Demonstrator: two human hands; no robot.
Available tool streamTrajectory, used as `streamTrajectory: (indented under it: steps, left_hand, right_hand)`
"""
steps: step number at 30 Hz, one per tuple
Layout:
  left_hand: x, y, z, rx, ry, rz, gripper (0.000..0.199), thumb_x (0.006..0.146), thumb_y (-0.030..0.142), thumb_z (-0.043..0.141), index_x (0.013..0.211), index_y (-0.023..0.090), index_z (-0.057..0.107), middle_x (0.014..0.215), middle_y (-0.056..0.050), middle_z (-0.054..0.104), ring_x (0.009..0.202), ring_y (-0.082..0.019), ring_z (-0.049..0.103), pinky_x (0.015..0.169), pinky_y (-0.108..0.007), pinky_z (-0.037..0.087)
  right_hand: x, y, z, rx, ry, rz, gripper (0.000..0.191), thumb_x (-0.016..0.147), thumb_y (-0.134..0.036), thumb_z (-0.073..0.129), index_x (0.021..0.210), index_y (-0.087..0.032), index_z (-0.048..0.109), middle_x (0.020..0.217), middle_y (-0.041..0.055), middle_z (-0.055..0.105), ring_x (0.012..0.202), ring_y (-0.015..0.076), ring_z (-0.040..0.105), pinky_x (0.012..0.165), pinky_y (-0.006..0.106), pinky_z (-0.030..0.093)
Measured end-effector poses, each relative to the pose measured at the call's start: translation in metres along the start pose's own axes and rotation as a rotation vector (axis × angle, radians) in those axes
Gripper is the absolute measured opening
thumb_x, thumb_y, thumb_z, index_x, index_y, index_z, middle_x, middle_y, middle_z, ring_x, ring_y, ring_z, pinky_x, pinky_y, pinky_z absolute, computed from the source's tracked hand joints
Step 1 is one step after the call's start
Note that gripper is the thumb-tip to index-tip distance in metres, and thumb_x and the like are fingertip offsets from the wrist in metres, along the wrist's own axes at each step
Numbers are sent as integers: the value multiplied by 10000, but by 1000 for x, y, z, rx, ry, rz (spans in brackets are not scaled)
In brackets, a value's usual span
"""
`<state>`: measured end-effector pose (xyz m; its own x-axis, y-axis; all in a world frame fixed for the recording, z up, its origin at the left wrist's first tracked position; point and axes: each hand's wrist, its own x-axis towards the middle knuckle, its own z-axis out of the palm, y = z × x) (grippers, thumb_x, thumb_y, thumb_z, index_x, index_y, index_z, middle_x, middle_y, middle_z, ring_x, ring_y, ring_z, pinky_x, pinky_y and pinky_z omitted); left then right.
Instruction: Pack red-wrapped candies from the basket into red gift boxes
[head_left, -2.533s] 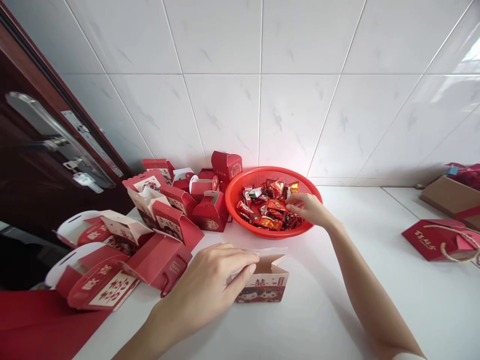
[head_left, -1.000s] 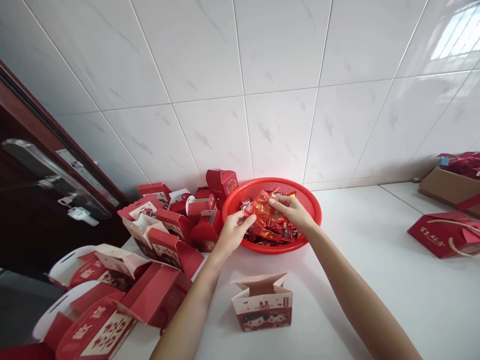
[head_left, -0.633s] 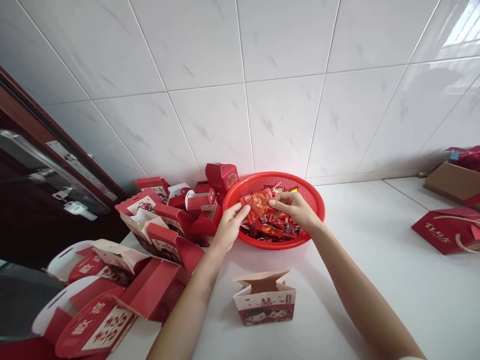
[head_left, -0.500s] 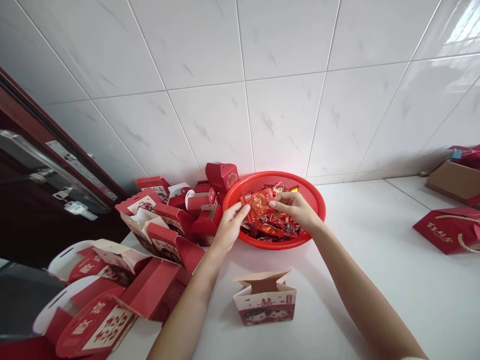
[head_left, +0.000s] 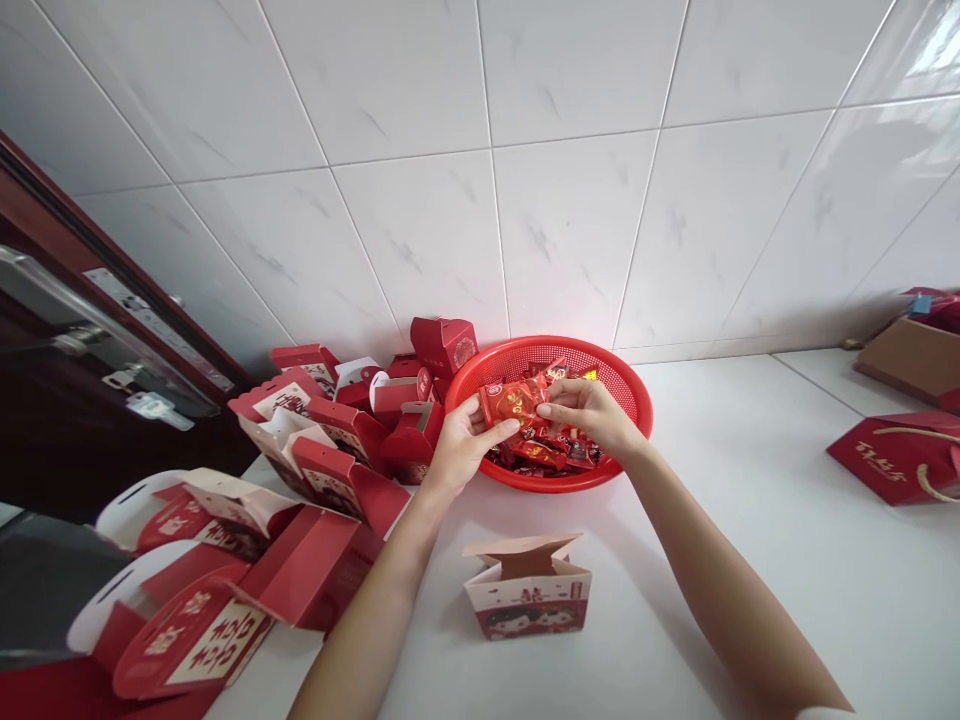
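Note:
Over a red plastic basket point(head_left: 551, 487), a red wrapped candy packet point(head_left: 513, 401) with gold print is held up between both hands. My left hand point(head_left: 466, 440) grips its left side, thumb across the front. At its right end, my right hand point(head_left: 592, 412) pinches the wrapper between thumb and fingers. Several red and dark wrapped candies point(head_left: 541, 455) lie in the basket beneath. Nearer to me stands a small white-and-red paper gift box point(head_left: 529, 600), its top flaps open, with two cartoon figures on its front.
Several red and white gift boxes point(head_left: 315, 565) crowd the counter's left side. A red box with a rope handle point(head_left: 896, 460) and a brown carton point(head_left: 911, 360) sit at the right. A tiled wall point(head_left: 570, 230) closes the back, and a dark door point(head_left: 67, 400) stands at far left.
My left thumb has slid further right across the front of the packet, and the packet has turned slightly. My right hand keeps its pinch. The view has shifted a little.

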<state>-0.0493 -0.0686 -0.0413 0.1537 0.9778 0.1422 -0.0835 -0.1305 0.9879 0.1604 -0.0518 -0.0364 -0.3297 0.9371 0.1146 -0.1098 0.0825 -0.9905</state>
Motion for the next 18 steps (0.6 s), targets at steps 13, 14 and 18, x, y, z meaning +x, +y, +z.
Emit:
streamTrajectory:
  steps: [13,14,18]
  left_hand:
    - [5,-8,-3,-103,-2,47,511,644,415,952,1067,182,783,1141,-93,812,1120,-325,731,986,-443,575]
    - [5,-8,-3,-112,-1,46,503,648,414,950,1064,183,786,1139,-93,812,1125,-326,729,992,-446,570]
    - [5,-8,-2,-160,8,49,476,661,405,948,1052,179,798,1139,-94,811,1148,-328,718,1036,-453,540]
  right_hand:
    - [10,-5,-1,-5,-63,-77,382,661,-448,946,828,-186,722,720,-3,726,620,144,683,631,283,568]
    - [10,-5,-1,-9,-60,-83,378,663,-441,946,835,-186,726,731,-1,729,622,143,682,640,286,572]
    - [10,-2,-2,-10,-32,-113,391,651,-433,954,845,-181,727,777,11,741,621,140,676,648,294,575]
